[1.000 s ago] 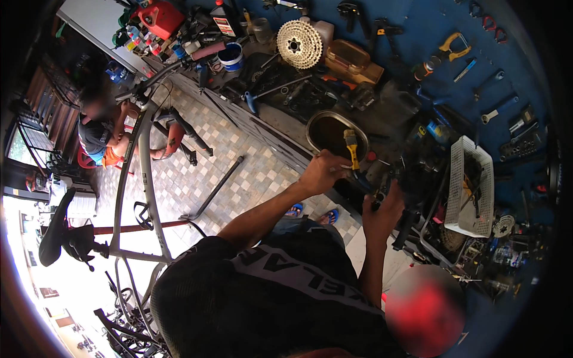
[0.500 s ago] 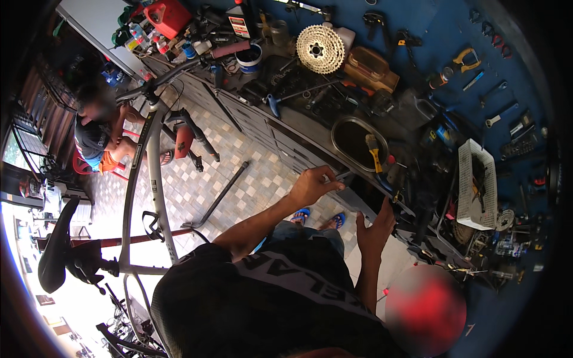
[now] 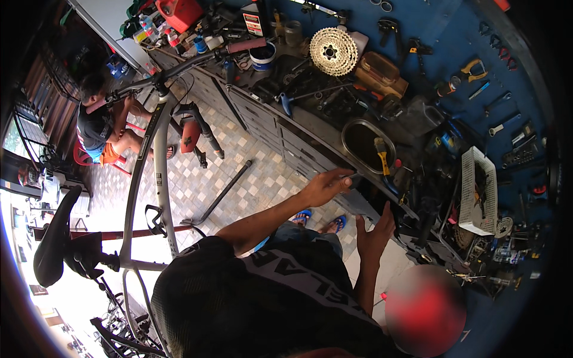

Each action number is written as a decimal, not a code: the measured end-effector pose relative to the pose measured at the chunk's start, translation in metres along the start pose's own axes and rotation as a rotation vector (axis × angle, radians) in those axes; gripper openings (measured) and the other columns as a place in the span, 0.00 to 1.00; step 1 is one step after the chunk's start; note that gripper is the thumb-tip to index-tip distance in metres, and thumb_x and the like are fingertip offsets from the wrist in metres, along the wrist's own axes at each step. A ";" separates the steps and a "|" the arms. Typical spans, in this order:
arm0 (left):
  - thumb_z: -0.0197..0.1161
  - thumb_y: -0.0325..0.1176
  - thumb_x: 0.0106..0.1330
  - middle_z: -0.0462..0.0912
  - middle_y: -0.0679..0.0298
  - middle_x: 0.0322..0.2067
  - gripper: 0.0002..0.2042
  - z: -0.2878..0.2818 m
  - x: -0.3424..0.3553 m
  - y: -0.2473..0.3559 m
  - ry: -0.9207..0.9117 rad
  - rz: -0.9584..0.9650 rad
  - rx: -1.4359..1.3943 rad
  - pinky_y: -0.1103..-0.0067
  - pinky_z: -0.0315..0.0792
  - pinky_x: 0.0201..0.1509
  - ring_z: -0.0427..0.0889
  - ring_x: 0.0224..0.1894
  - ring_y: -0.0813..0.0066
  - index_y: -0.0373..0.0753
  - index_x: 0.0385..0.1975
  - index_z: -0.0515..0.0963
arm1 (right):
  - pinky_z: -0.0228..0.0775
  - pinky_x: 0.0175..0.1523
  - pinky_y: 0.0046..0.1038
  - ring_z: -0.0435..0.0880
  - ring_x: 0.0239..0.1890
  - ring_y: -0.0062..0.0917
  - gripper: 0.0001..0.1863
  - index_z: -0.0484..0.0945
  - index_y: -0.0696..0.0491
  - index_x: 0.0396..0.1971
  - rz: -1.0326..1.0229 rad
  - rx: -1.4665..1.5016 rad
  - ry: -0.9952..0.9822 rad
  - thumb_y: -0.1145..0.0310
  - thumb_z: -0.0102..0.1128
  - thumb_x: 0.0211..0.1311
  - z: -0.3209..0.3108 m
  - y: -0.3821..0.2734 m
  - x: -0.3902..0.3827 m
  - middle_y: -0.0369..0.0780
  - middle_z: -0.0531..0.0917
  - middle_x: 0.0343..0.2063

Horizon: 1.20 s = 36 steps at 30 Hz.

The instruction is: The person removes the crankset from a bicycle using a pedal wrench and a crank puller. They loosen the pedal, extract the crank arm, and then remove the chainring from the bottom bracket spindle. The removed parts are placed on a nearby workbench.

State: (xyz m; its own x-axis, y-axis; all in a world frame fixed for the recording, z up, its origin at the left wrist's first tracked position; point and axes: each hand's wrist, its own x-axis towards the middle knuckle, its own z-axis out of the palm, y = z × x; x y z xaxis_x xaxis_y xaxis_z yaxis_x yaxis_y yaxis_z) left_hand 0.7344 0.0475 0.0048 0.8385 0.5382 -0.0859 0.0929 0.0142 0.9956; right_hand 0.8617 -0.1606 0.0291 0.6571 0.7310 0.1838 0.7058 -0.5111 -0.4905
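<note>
A partly pulled-out drawer [image 3: 360, 204] with a dark inside sits below the workbench edge, in front of my body. My left hand [image 3: 325, 187] is at its left end, thumb and fingers bent together around the edge. The exact contact is hard to see. By the drawer's right end is my right hand [image 3: 375, 236], its thumb spread away from straight fingers, with nothing in it. Just above, on the bench, are an oval metal tray [image 3: 348, 138] and a brush with a yellow handle [image 3: 382, 156].
A large bicycle cassette [image 3: 333, 52] and a blue-handled tool [image 3: 286, 105] lie along the bench. A white basket [image 3: 479, 191] stands at right, below tools on a blue wall. A bicycle frame [image 3: 160, 161] stands at left. Beyond it a person [image 3: 98, 128] sits on a red chair.
The view has shifted slightly, moving the bench and bicycle in the picture. My left hand's fingers have straightened a little at the drawer. My right hand stays almost in place.
</note>
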 end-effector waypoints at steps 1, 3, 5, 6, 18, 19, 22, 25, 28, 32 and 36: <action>0.52 0.58 0.76 0.86 0.51 0.44 0.34 0.003 -0.002 -0.001 -0.039 -0.008 -0.056 0.69 0.74 0.60 0.86 0.51 0.66 0.33 0.68 0.67 | 0.59 0.68 0.54 0.65 0.66 0.54 0.48 0.56 0.55 0.74 -0.007 0.018 0.004 0.50 0.70 0.62 0.000 -0.003 0.001 0.57 0.67 0.64; 0.51 0.59 0.76 0.85 0.50 0.46 0.36 0.009 -0.009 -0.001 -0.116 -0.023 -0.165 0.69 0.72 0.63 0.84 0.55 0.64 0.34 0.72 0.62 | 0.60 0.68 0.51 0.68 0.65 0.53 0.46 0.60 0.57 0.72 -0.018 0.126 0.018 0.52 0.72 0.60 -0.001 -0.011 0.003 0.56 0.69 0.63; 0.50 0.60 0.76 0.83 0.48 0.50 0.38 0.018 -0.016 0.004 -0.217 -0.033 -0.247 0.69 0.69 0.66 0.81 0.59 0.63 0.34 0.73 0.59 | 0.62 0.67 0.48 0.69 0.64 0.51 0.45 0.62 0.58 0.70 -0.006 0.229 0.017 0.54 0.74 0.59 0.000 -0.014 0.004 0.55 0.70 0.63; 0.50 0.61 0.76 0.82 0.48 0.53 0.39 0.022 -0.019 0.006 -0.269 -0.038 -0.288 0.69 0.68 0.67 0.79 0.61 0.62 0.34 0.74 0.57 | 0.62 0.67 0.47 0.70 0.64 0.50 0.44 0.63 0.58 0.70 0.011 0.278 0.009 0.55 0.74 0.59 0.003 -0.015 0.005 0.55 0.71 0.63; 0.49 0.64 0.74 0.78 0.56 0.54 0.39 0.036 -0.045 0.019 -0.324 -0.111 -0.318 0.69 0.66 0.68 0.75 0.61 0.66 0.43 0.76 0.55 | 0.65 0.66 0.45 0.72 0.67 0.40 0.44 0.67 0.52 0.69 0.273 0.494 -0.080 0.56 0.79 0.54 0.016 -0.002 -0.003 0.47 0.72 0.65; 0.49 0.64 0.74 0.78 0.57 0.55 0.39 0.037 -0.047 0.016 -0.304 -0.072 -0.303 0.69 0.66 0.68 0.75 0.61 0.66 0.43 0.76 0.56 | 0.65 0.66 0.45 0.72 0.66 0.40 0.45 0.67 0.52 0.69 0.273 0.495 -0.090 0.55 0.80 0.53 0.016 -0.001 -0.003 0.47 0.72 0.65; 0.49 0.64 0.74 0.79 0.57 0.54 0.39 0.038 -0.049 0.007 -0.275 -0.079 -0.321 0.68 0.67 0.67 0.76 0.60 0.66 0.43 0.76 0.56 | 0.65 0.66 0.44 0.73 0.65 0.40 0.46 0.68 0.52 0.69 0.279 0.455 -0.114 0.54 0.80 0.52 0.014 0.000 -0.004 0.47 0.73 0.65; 0.48 0.64 0.75 0.79 0.56 0.55 0.39 0.038 -0.051 0.012 -0.282 -0.135 -0.357 0.68 0.67 0.67 0.76 0.61 0.65 0.42 0.75 0.57 | 0.65 0.65 0.43 0.74 0.64 0.40 0.46 0.69 0.52 0.68 0.261 0.440 -0.101 0.53 0.80 0.51 0.015 0.006 -0.007 0.46 0.73 0.64; 0.48 0.64 0.75 0.79 0.55 0.55 0.39 0.035 -0.052 0.021 -0.310 -0.156 -0.374 0.66 0.66 0.68 0.76 0.62 0.64 0.39 0.74 0.58 | 0.66 0.66 0.41 0.74 0.64 0.40 0.46 0.70 0.53 0.68 0.270 0.448 -0.095 0.52 0.81 0.51 0.014 0.007 -0.007 0.47 0.74 0.64; 0.44 0.67 0.74 0.80 0.53 0.56 0.41 0.033 -0.053 0.030 -0.285 -0.098 -0.333 0.65 0.64 0.70 0.76 0.63 0.62 0.37 0.74 0.58 | 0.65 0.67 0.40 0.74 0.64 0.40 0.46 0.70 0.55 0.67 0.273 0.470 -0.079 0.53 0.81 0.50 0.016 0.011 -0.006 0.49 0.74 0.63; 0.40 0.69 0.74 0.82 0.52 0.55 0.43 0.034 -0.053 0.040 -0.256 -0.091 -0.331 0.64 0.61 0.71 0.74 0.65 0.62 0.36 0.73 0.58 | 0.65 0.67 0.41 0.74 0.64 0.41 0.46 0.70 0.55 0.67 0.296 0.474 -0.074 0.55 0.82 0.49 0.014 0.015 -0.007 0.50 0.75 0.62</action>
State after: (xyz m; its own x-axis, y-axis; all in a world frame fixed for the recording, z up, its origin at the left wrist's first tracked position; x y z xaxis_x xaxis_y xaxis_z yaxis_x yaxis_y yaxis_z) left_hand 0.7119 -0.0088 0.0481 0.9449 0.2960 -0.1395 0.0306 0.3445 0.9383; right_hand 0.8634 -0.1671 0.0085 0.7768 0.6257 -0.0715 0.2867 -0.4524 -0.8445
